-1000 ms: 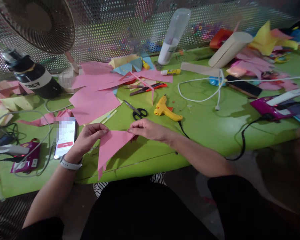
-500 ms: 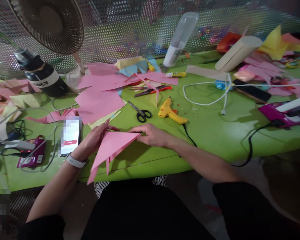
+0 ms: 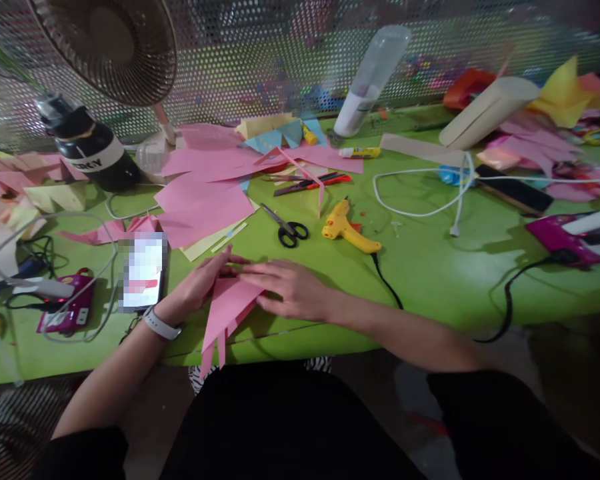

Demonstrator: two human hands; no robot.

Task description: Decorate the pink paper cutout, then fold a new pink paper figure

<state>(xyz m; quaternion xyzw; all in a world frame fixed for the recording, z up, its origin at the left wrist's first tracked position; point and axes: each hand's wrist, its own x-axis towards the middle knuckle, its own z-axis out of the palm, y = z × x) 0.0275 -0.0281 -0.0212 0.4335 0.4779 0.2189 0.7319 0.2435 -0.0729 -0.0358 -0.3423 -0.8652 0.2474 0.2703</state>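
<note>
A folded pink paper (image 3: 231, 301), tapering with narrow strips hanging at its lower end, is between my two hands near the front edge of the table. My left hand (image 3: 203, 283), a white watch band on its wrist, holds the paper's upper left side with its fingers stretched upward. Across the top edge lie the fingers of my right hand (image 3: 293, 288), with its thumb along the paper's right side. The fingertips of both hands meet there and partly hide the fold. Black-handled scissors (image 3: 291, 233) and a yellow glue gun (image 3: 347, 230) lie just beyond my hands.
Pink paper sheets (image 3: 200, 207) spread behind my left hand. A phone (image 3: 144, 273) lies left of my wrist. Farther back stand a black bottle (image 3: 93, 153), a fan (image 3: 113, 47) and a clear bottle (image 3: 373, 80). A white cable (image 3: 415, 213) loops at the right.
My right hand has moved left from the paper's right corner onto its top edge, beside my left fingers. The paper has tilted and its strips now hang lower. The view has shifted left.
</note>
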